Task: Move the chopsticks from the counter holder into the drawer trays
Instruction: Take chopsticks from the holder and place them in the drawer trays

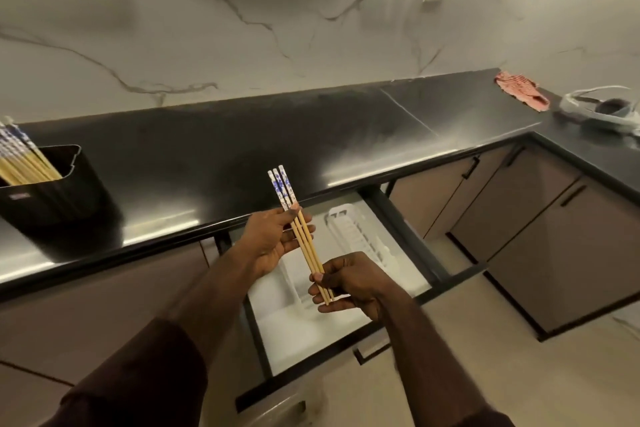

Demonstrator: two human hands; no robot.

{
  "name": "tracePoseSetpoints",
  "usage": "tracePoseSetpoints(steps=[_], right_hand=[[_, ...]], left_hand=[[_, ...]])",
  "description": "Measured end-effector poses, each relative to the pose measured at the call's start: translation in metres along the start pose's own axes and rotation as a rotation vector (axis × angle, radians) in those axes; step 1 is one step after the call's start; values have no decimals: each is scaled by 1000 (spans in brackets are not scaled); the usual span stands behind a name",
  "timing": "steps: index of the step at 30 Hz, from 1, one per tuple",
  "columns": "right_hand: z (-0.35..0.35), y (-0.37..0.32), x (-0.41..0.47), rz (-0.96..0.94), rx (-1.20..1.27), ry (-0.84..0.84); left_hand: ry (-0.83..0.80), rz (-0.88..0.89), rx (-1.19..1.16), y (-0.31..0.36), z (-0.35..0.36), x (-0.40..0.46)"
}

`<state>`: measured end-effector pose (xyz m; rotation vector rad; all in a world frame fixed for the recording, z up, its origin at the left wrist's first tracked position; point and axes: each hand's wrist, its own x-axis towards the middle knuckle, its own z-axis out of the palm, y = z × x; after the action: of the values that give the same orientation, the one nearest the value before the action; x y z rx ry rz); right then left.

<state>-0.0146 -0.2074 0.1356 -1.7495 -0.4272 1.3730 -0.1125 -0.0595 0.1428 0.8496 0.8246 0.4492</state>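
Observation:
Three wooden chopsticks (306,242) with white-and-blue patterned tops are held over the open drawer (446,282). My left hand (273,241) holds them near their upper part, thumb on the sticks. My right hand (349,282) pinches their thin lower ends. White plastic trays (353,225) lie inside the drawer beneath the hands, partly hidden by them. The black holder (59,198) stands on the counter at far left, with several more chopsticks (20,159) leaning in it.
The dark counter (242,149) runs along a marble wall and turns a corner at right. A red cloth (523,90) and a clear plastic bag with a dark item (602,111) lie at the far right. Brown cabinet doors (554,218) stand below.

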Motion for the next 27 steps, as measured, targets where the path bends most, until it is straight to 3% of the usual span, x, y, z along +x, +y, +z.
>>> tracePoseSetpoints(steps=[13,27], right_hand=[[-40,11,70,274,-98,-60],[-49,37,165,425,-213,-57]], left_hand=[[49,-368,57,-68,-9,91],[272,-442,66,-114,-18,163]])
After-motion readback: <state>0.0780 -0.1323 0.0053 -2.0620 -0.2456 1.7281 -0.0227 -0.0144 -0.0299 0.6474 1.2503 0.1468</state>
